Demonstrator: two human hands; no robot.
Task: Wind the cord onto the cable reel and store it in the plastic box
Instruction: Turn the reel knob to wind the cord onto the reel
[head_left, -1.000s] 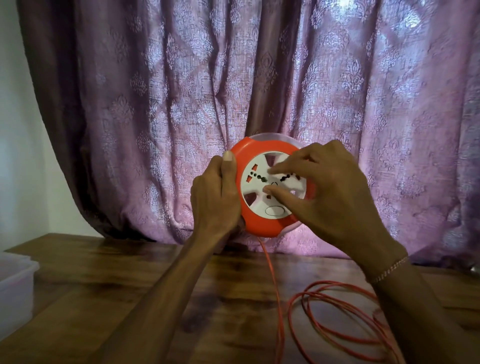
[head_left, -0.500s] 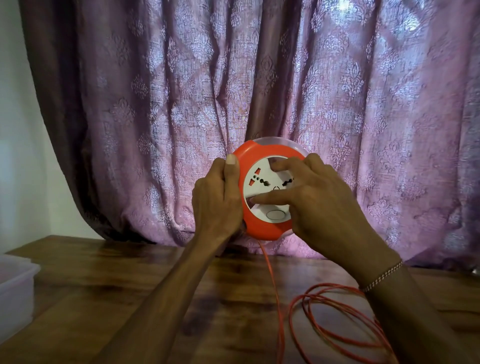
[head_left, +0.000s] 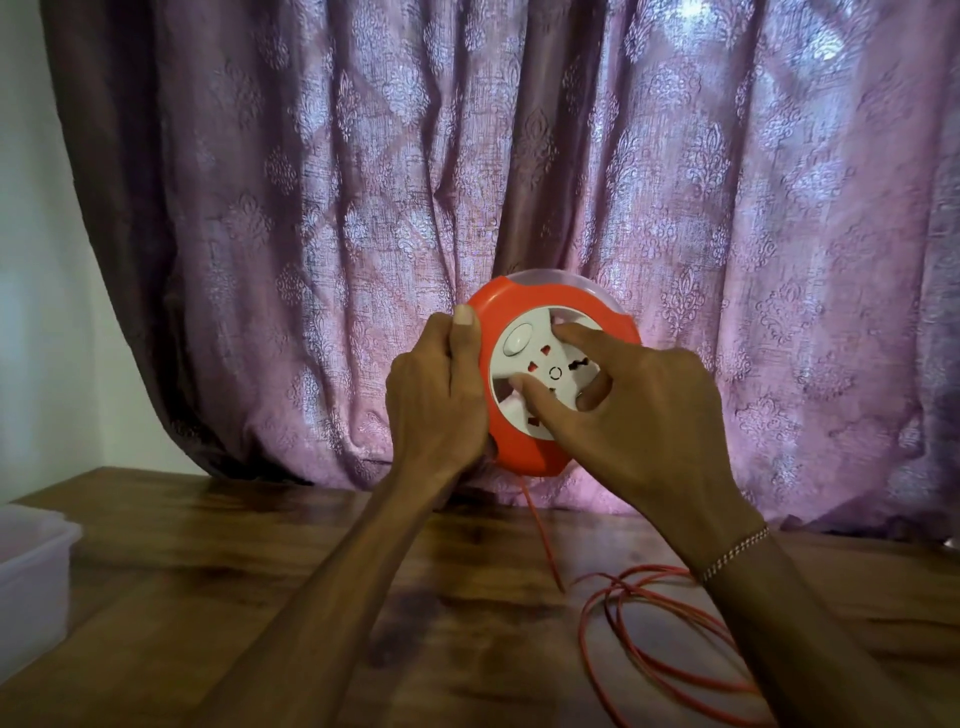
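Note:
I hold an orange cable reel (head_left: 524, 447) upright above the wooden table, its white socket face (head_left: 540, 364) turned toward me. My left hand (head_left: 436, 400) grips the reel's left rim, thumb along the orange edge. My right hand (head_left: 639, 415) has its fingers hooked into the openings of the white face, thumb and forefinger spread across it. An orange cord (head_left: 543, 535) drops from the reel's underside to the table and lies in loose loops (head_left: 649, 660) at the lower right. A translucent plastic box (head_left: 31, 566) stands at the left edge.
A purple patterned curtain (head_left: 467, 182) hangs right behind the reel and reaches the table's back edge. The wooden table (head_left: 234, 571) spreads between the box and the cord loops. A pale wall shows at the far left.
The white socket face has rotated: its oval button went from the bottom to the upper left. My right fingers shifted around with it. The left hand kept its grip on the rim.

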